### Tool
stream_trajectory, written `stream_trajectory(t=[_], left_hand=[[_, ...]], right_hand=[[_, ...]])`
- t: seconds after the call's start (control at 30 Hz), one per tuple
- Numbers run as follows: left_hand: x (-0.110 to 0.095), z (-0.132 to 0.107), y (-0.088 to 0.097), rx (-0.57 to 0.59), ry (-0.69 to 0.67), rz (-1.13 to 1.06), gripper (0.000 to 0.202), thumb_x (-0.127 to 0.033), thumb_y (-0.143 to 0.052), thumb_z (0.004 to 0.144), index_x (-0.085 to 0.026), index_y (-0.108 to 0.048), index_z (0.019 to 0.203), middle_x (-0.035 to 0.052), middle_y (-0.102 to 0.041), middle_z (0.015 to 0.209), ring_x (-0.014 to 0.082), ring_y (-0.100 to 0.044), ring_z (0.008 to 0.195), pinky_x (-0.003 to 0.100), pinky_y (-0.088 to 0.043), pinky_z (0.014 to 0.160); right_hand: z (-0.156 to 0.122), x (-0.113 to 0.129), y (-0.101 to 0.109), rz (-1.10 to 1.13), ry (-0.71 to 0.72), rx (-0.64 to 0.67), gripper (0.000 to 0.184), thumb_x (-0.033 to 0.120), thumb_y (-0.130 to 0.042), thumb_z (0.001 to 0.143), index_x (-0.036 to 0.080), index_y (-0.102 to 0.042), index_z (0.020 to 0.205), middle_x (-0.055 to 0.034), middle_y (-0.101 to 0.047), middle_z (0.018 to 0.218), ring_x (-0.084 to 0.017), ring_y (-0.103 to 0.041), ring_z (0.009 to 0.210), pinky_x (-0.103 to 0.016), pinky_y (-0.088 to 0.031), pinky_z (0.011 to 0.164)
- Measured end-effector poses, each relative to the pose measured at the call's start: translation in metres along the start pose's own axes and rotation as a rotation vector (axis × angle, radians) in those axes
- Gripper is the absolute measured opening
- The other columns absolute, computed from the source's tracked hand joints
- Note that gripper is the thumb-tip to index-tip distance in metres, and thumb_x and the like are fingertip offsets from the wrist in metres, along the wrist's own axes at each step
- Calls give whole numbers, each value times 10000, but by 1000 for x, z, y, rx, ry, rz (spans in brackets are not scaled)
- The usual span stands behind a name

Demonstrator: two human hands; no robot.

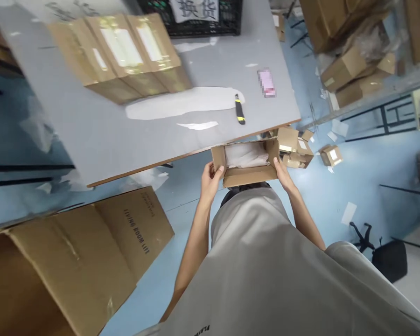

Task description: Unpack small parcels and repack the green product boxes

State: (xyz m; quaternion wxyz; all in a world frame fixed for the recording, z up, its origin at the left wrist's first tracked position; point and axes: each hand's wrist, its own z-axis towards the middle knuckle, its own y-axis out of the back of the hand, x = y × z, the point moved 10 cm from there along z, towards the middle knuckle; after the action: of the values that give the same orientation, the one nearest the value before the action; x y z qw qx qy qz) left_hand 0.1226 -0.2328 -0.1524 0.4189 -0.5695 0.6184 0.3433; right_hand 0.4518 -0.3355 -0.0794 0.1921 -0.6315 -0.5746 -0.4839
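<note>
Between my two hands is an open cardboard box (250, 177), held at the table's front edge, close to my body. White wrapping material (247, 155) lies inside it; what it may cover is hidden. My left hand (211, 179) grips the box's left end, thumb on the near side. My right hand (283, 173) is closed on the right end. Beyond the box, a black and yellow utility knife (240, 111) rests on the table, beside a long white sheet (185, 102) and a small white scrap (198, 125).
Three taped cardboard boxes (122, 56) stand in a row on the grey table (101, 149), near a black crate (210, 29). A blurred pink item (267, 83) lies right. A large open carton (101, 247) is at left; discarded boxes (296, 147) lie on the floor.
</note>
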Motion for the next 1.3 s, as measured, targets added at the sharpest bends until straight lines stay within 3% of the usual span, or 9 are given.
stream_trajectory(t=[0.17,0.3,0.4,0.5,0.8,1.03,1.17,1.23,1.3], left_hand=[[21,-24,-58,91,39,36,752,-819,-938,854,-244,-737,1295,150,-853,1389,358,-806,1327,497,-657,1170],[23,-27,-102,157,42,110,705,-787,-928,860,-241,-740,1264,144,-863,1353,358,-812,1298,492,-658,1155],[25,-20,-150,228,33,174,610,-704,-909,896,-247,-735,1259,138,-864,1356,357,-811,1309,492,-656,1161],[31,-8,-215,303,24,247,508,-630,-858,948,-247,-728,1256,131,-863,1346,348,-810,1312,486,-653,1157],[55,23,-455,502,-10,458,408,-385,-771,994,-223,-738,1367,149,-829,1425,354,-794,1335,501,-658,1169],[71,63,-592,595,-135,763,370,-273,-805,1021,-201,-829,1382,202,-801,1386,451,-771,1365,579,-574,1295],[80,82,-641,700,-111,780,356,-307,-874,986,-220,-855,1331,183,-856,1363,444,-779,1396,573,-552,1325],[86,86,-647,749,-51,815,354,-329,-908,950,-225,-877,1286,185,-867,1398,444,-766,1459,569,-518,1363],[89,85,-638,762,-8,852,321,-333,-914,913,-228,-899,1217,191,-877,1399,451,-773,1463,574,-512,1368]], right_hand=[[-30,-46,61,43,-63,-75,1236,1125,-516,969,271,-562,1862,-57,-521,1935,-334,-319,1897,-527,-179,1585],[-30,-85,102,49,-125,-134,1275,1130,-510,958,243,-533,1874,-87,-472,1964,-339,-291,1905,-519,-172,1585],[-23,-119,141,56,-202,-213,1304,1132,-514,942,206,-527,1861,-135,-459,1967,-368,-309,1896,-543,-205,1580],[-12,-147,187,90,-228,-258,1256,1106,-509,957,201,-537,1828,-164,-496,1939,-381,-359,1873,-564,-267,1561],[16,-218,363,120,-226,-417,922,974,-493,1052,232,-706,1557,-177,-742,1682,-398,-624,1640,-612,-447,1445],[49,-269,456,139,-284,-541,950,944,-653,976,183,-680,1543,-223,-757,1625,-395,-684,1553,-589,-516,1373],[73,-284,487,161,-261,-587,945,853,-708,968,153,-642,1600,-252,-743,1651,-368,-728,1506,-571,-549,1345],[79,-295,494,168,-298,-612,993,818,-725,964,108,-608,1648,-301,-736,1648,-378,-755,1474,-586,-569,1319],[84,-306,494,147,-338,-612,1012,824,-733,943,64,-646,1606,-339,-770,1573,-402,-777,1431,-613,-574,1305]])
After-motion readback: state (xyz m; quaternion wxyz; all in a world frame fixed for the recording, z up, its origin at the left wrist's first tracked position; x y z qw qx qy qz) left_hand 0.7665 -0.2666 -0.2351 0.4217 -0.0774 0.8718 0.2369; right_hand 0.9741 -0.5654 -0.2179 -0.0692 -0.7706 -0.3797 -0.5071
